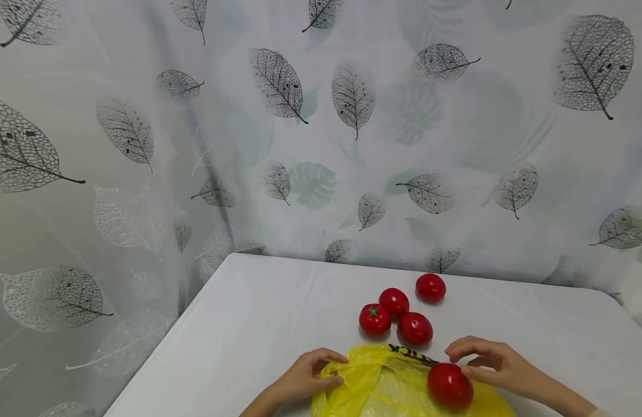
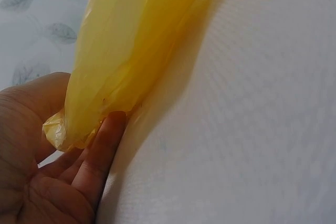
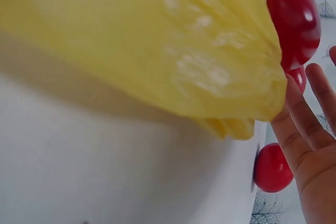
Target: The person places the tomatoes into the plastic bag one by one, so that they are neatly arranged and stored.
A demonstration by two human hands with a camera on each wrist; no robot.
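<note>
A yellow plastic bag (image 1: 373, 382) with dark lettering lies spread at the table's front. My left hand (image 1: 305, 375) pinches its left edge between thumb and fingers; in the left wrist view the gathered plastic (image 2: 105, 98) runs between them. One large red tomato (image 1: 450, 387) shows against the right part of the bag. Beside that tomato is my right hand (image 1: 500, 365), its fingertips right at the tomato's upper right side. In the right wrist view the right hand's fingers (image 3: 310, 124) are extended and spread near the bag's edge and the tomato (image 3: 294, 22).
Behind the bag, several more red tomatoes (image 1: 415, 329) sit on the white table (image 1: 258, 324), one with a green stem (image 1: 375, 319). A single tomato (image 1: 430, 288) stands farther back, apart from the cluster. A leaf-patterned curtain (image 1: 321, 145) hangs behind the table.
</note>
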